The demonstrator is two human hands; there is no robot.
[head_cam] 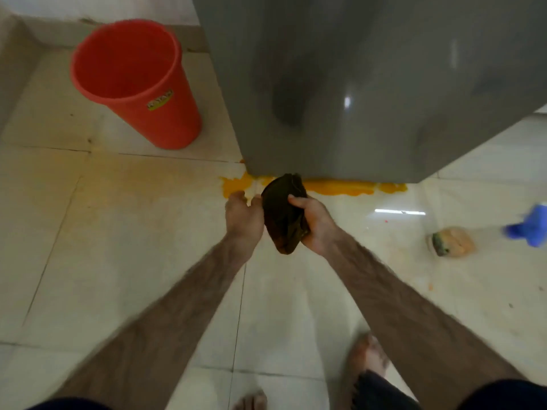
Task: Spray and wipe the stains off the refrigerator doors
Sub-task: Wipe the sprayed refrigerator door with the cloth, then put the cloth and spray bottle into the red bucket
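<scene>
Low down, before grey refrigerator door [370, 84]: right hand [316, 224] gripping dark bunched cloth [282, 214], fingers curled round it; left hand [244, 217] touching cloth's edge, fingers curled, grip unclear. Yellow spill [334, 187] on floor [118, 232] under door. Red bucket [133, 81] left; sponge [451, 241] right.

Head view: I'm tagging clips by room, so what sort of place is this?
Likely a home kitchen: a grey refrigerator stands on a tiled floor, with a red bucket beside it.
</scene>
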